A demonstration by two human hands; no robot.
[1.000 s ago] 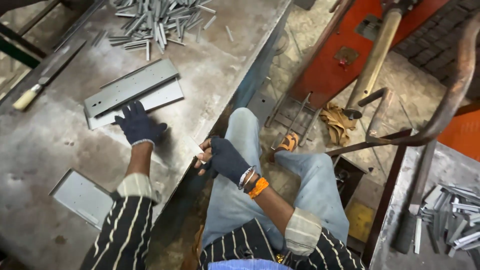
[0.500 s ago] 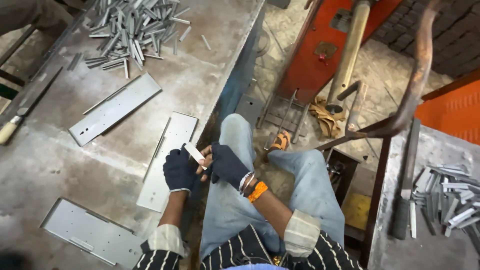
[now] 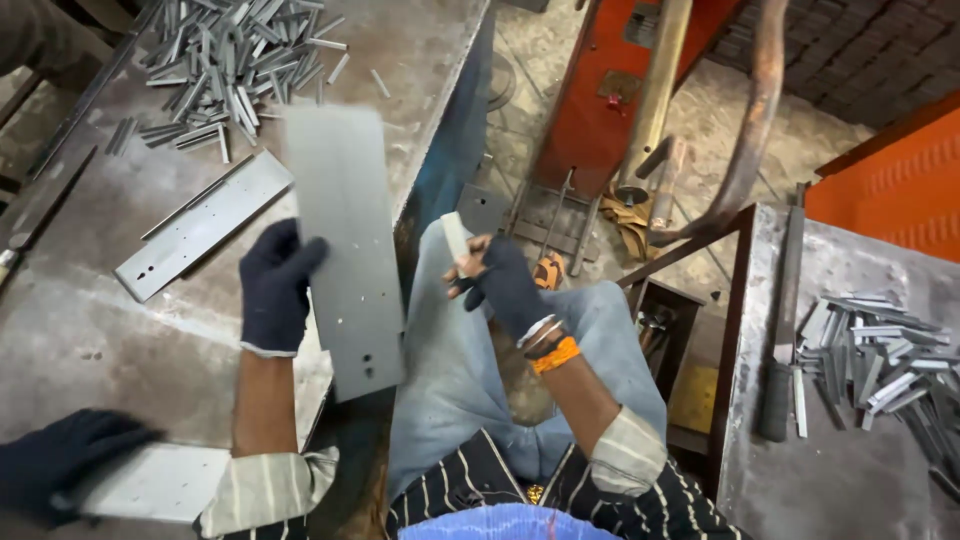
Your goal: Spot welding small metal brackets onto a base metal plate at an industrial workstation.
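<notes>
The person's left hand (image 3: 278,290), in a dark glove, is closed on the left edge of a flat grey metal plate (image 3: 345,250) and holds it lifted off the steel workbench (image 3: 90,320), left of centre in the frame. The plate's long axis runs from the upper centre-left down toward the person's lap, tipped a little off vertical, with two small holes near its lower end. The right hand (image 3: 500,280), in a fingerless dark glove, sits just right of the plate over the blue-jeaned knee, its fingertips pinched on a small pale strip (image 3: 455,238) that stands nearly upright, its top end pointing toward the upper part of the frame. Plate and strip are near each other but apart.

Judging from how things lie, the work looks to be at an early stage: one plate is picked up and one small piece is in hand, yet the two are not joined. A second long plate (image 3: 200,228) lies flat on the bench at left, another sheet (image 3: 160,482) lies at the lower left under a separate gloved hand (image 3: 60,462), and a heap of short metal strips (image 3: 235,60) waits at the upper left, with more strips (image 3: 880,355) at right.
</notes>
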